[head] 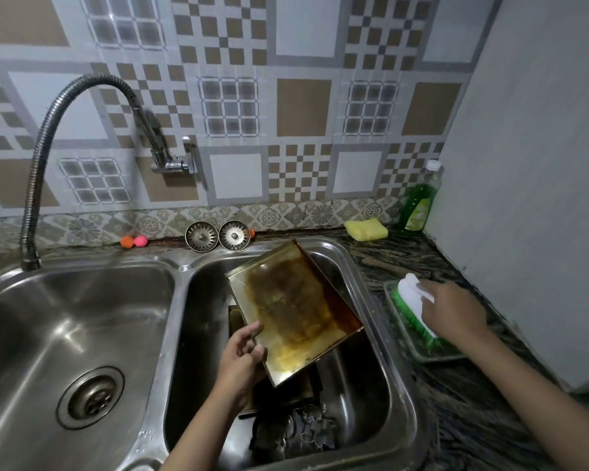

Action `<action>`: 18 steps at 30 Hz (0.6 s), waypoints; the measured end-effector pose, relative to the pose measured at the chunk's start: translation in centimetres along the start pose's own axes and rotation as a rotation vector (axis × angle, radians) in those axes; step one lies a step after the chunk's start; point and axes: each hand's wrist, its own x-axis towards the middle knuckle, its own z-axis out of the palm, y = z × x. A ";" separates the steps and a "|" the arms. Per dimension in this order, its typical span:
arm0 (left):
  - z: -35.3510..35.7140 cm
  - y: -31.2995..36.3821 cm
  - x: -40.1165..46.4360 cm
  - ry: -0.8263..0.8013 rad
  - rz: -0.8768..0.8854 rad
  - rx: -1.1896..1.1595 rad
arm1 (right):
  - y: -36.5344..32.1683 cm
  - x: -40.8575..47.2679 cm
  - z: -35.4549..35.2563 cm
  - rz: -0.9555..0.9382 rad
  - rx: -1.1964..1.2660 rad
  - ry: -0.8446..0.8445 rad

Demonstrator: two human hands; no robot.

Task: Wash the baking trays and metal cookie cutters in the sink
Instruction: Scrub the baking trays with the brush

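Head view shows the left hand (240, 360) holding a gold-coloured rectangular metal baking tray (295, 309) by its near corner, fingers and thumb clamped on the rim, so the tray is tilted up over the right basin of the stainless steel double sink (184, 290). Brown baked-on residue covers most of the tray's inside. Beneath it in the same basin lie another dark tray (279, 396) and a cluster of metal cookie cutters (306, 426) near the sink's front edge. The right hand (453, 309) reaches out to the tabletop at the sink's right edge, fingers curled over a white-and-green scrubbing sponge (413, 300) sitting in a clear shallow soap dish (422, 351); whether the grip has fully closed on it I cannot tell, as the hand is blurred.

Risks, as I judge them: the tray hangs from a single corner pinch, so it could swivel or slip and drop onto the cutters below. Pulling the sponge carelessly could drag the dish off the tabletop's edge into the basin.
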 end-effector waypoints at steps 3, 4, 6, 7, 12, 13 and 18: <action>0.0 0.0 -0.1 -0.017 -0.010 0.023 | -1.7 -0.5 -1.7 -0.060 0.101 0.132; 0.1 0.0 -0.1 -0.025 -0.009 0.034 | -2.5 -0.6 -2.3 -0.072 0.164 0.159; 0.2 0.0 0.0 -0.047 -0.011 0.056 | -4.8 -1.2 -3.5 -0.104 0.315 0.176; 0.4 -0.1 0.0 -0.056 -0.007 0.068 | -6.1 -1.6 -3.9 -0.124 0.380 0.164; 1.2 -0.2 -0.4 -0.122 -0.018 0.062 | -12.7 -3.2 -2.6 -0.262 0.354 -0.030; 1.3 -0.2 -0.6 -0.131 -0.036 0.026 | -13.9 -3.6 -1.8 -0.306 0.269 -0.091; 0.7 0.2 -2.1 -0.180 -0.083 -0.062 | -16.8 -2.3 -0.1 -0.465 -0.098 -0.105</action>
